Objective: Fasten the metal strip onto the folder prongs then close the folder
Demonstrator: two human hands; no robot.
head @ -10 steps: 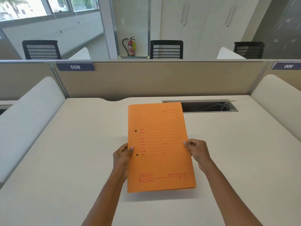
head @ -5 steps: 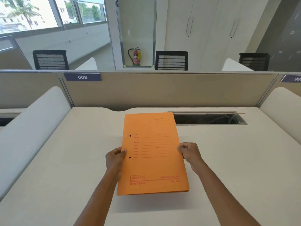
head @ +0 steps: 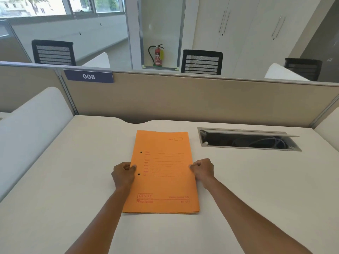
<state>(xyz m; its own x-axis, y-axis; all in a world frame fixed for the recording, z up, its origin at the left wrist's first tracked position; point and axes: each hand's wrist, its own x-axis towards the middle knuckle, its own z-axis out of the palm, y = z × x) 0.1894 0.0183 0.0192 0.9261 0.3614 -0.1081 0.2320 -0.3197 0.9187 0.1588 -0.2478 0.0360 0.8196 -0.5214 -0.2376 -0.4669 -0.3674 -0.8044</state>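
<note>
A: From the head camera, where is the folder?

B: The orange folder [head: 163, 171] lies closed and flat on the pale desk [head: 73, 171], front cover up, a little left of the middle, its long sides running away from the person. Red printed lines and a stamp mark the cover, and two small dark holes sit near its left edge.

A: And the hands?

B: The left hand [head: 123, 174] is at the folder's left edge, between the two holes, its fingers curled and the thumb pressed on top of the cover, so it pinches that edge. The right hand [head: 202, 169] is at the right edge at about the same height, fingers curled in with the tips on the cover's rim, gripping it as well.

A: Can you see the metal strip or the prongs?

B: No, the cover hides whatever is inside.

A: Anything else close by?

B: An open cable slot [head: 247, 139] is cut into the desk just right of the folder's far end, apart from it. Behind the desk stands a beige partition [head: 201, 99] with a label [head: 88, 76] reading 008
</note>
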